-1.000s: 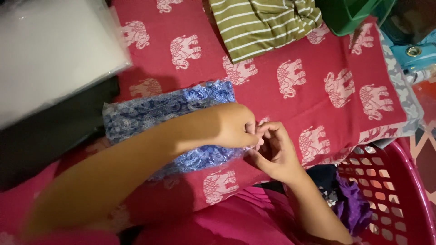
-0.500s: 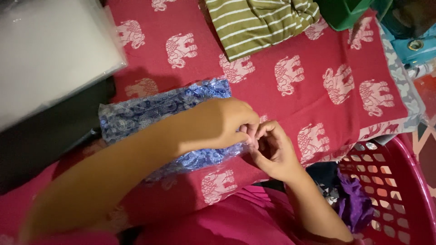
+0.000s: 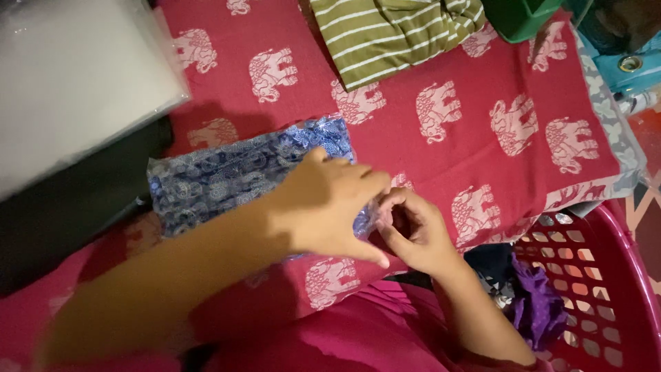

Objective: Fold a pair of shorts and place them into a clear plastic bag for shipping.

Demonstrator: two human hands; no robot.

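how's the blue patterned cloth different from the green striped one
The blue patterned cloth carries a dense, fine print; the green striped cloth has plain white stripes on olive. The blue one lies under the left hand with the right hand at its edge; the green one lies untouched at the far side. Both rest on the red elephant-print spread.

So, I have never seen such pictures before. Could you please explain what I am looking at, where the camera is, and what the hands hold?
No machine here: a person wears one camera on the head, looking down at their own hands. The left hand lies over a blue patterned folded cloth; the right hand pinches its edge. Whether the left fingers grip it is unclear. Underneath is a red cloth with pale elephants. An olive striped garment lies at its far edge. A pink plastic laundry basket stands at the right.
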